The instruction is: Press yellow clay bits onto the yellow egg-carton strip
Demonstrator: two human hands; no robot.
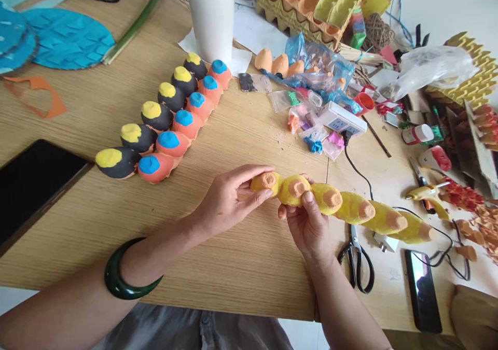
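Both hands hold a long strip of egg carton cups [352, 206] above the table. Its sides are yellow and the cup tips are bare orange. My left hand [229, 197] pinches the strip's left end between thumb and fingers. My right hand [309, 225] grips it near the second and third cups, thumb in front, fingers mostly hidden behind. Beyond my left hand lie two joined rows of cups: a black strip with yellow tips [151, 112] and an orange strip with blue tips [187, 122].
Scissors [356, 262] and a phone [423, 290] lie at right, a glue gun [428, 197] farther off. A dark tablet-like device [37, 189] is at left. Behind stand a white bottle [212, 18], a power strip [342, 119], clay packets [307, 127] and stacked egg trays [303, 8].
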